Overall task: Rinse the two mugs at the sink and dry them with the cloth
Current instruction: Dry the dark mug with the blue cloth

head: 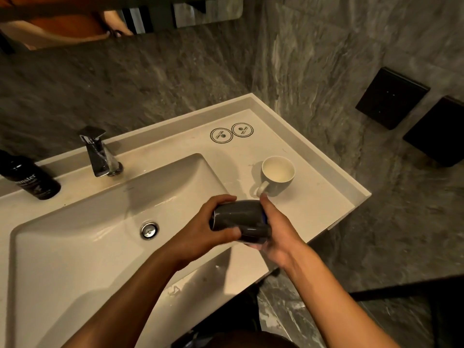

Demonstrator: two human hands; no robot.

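Note:
A dark mug (239, 217) lies on its side in both my hands, above the right edge of the sink basin (75, 247). My left hand (200, 229) grips its body with curled fingers and thumb. My right hand (278, 232) cups its other end, index finger pointing up; a bit of blue shows between palm and mug. A second mug (277, 175), pale inside with a white handle, stands upright on the counter (313, 209) just behind my right hand. I see no cloth clearly.
A chrome faucet (100, 154) stands behind the basin, with no water running. A dark bottle (30, 179) sits at the left. Two round coasters (231, 133) lie at the counter's back right. The drain (149, 230) is mid-basin. Stone wall and two black boxes (391, 97) are to the right.

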